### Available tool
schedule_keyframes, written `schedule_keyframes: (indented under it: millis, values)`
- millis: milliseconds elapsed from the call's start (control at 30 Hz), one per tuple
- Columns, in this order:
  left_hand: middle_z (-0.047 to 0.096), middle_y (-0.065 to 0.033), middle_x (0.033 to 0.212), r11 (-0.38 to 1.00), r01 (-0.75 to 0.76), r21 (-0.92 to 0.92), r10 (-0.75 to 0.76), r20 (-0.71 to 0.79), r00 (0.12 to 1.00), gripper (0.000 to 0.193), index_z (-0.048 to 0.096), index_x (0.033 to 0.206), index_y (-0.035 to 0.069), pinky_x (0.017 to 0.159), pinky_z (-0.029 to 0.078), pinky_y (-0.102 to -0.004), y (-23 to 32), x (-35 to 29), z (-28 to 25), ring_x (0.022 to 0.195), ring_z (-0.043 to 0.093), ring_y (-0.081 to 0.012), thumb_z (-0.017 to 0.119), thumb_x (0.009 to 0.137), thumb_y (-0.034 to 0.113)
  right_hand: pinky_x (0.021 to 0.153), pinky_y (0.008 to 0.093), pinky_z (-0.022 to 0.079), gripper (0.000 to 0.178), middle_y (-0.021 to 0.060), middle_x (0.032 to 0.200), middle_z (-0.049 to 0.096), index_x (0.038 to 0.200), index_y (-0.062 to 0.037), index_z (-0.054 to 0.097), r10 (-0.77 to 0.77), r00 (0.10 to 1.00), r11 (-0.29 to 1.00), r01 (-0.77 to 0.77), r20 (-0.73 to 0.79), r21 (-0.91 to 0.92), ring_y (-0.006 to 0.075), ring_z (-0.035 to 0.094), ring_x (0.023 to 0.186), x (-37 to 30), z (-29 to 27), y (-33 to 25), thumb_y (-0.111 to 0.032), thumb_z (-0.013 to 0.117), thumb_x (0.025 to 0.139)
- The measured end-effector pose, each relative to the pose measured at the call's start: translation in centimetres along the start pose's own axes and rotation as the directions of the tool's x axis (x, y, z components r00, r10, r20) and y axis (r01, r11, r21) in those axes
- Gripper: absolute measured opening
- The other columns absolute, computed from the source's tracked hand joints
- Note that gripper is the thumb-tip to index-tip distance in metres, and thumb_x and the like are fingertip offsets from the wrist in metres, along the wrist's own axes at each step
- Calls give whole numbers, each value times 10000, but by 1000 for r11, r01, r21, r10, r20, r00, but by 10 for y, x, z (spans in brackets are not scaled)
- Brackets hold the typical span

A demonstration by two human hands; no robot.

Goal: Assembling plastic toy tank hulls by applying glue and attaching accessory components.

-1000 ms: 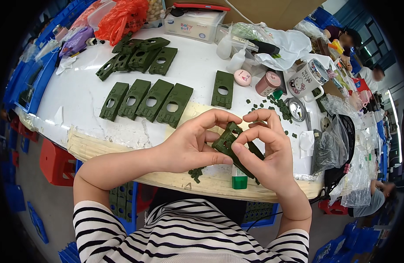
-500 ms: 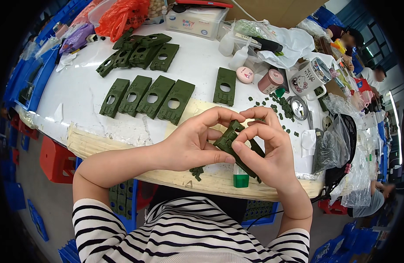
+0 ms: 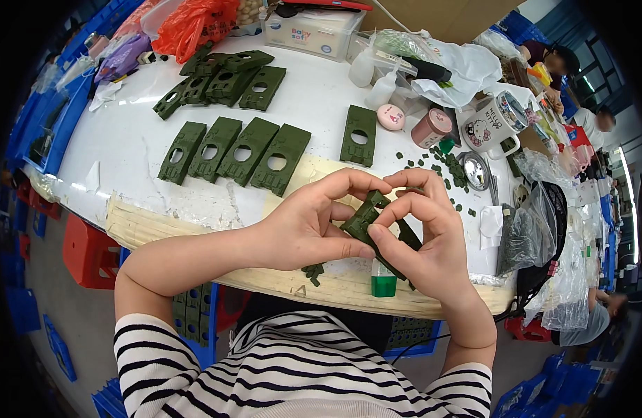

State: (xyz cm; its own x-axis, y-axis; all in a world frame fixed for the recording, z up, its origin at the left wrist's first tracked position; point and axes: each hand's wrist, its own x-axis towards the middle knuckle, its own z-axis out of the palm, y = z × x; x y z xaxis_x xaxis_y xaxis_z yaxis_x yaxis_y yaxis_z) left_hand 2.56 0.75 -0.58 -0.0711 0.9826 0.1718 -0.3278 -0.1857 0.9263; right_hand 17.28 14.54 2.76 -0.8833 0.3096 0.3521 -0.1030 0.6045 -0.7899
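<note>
While both hands meet above the worktop's [image 3: 196,202] near edge, left hand [image 3: 303,226] and right hand [image 3: 425,240] pinch one dark green plastic hull part [image 3: 363,221]. Four matching hull plates [image 3: 234,150] lie at ten o'clock; small green bottle [image 3: 383,282] just below.

Mostly hidden: dark green plastic part [image 3: 363,219], covered by fingers of left hand [image 3: 310,223] and right hand [image 3: 425,240]; shape of its middle not readable. Small green bottle [image 3: 384,282] half covered below right palm. Tiny green bits [image 3: 439,171] at far right too small to tell apart. Near edge cuts off striped sleeves [image 3: 293,376]. People at far right blurred.
</note>
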Motion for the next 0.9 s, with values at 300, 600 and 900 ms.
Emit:
schedule_keyframes:
  millis: [300, 600, 900]
  values:
    - [387, -101, 1354, 1000, 24, 0, -24, 0, 1000, 658, 350, 1370, -1, 905, 543, -323, 1, -1, 0, 1127, 560, -187, 639, 795, -143, 891, 352, 396, 114, 116, 1082, 552, 754, -65, 631, 18, 1000, 1000, -17, 18, -10, 233, 508, 1021, 0, -1, -1, -73, 735, 708]
    - [385, -108, 1364, 1000, 15, -21, -15, -5, 1000, 667, 344, 1376, -1, 911, 541, -322, 3, -1, 1, 1159, 544, -195, 641, 796, -141, 857, 355, 411, 112, 121, 1065, 558, 781, -74, 649, 2, 1000, 1000, -2, -24, 21, 250, 509, 1003, 2, -2, -4, -79, 736, 711]
    - [418, -104, 1281, 999, -40, 16, 40, -14, 999, 637, 338, 1378, 0, 923, 541, -295, 8, -1, -4, 1172, 546, -196, 628, 825, -123, 907, 410, 367, 225, 102, 1090, 556, 912, -141, 734, -290, 956, 877, 287, 53, -385, 289, 485, 1035, 1, -9, -15, -100, 764, 692]
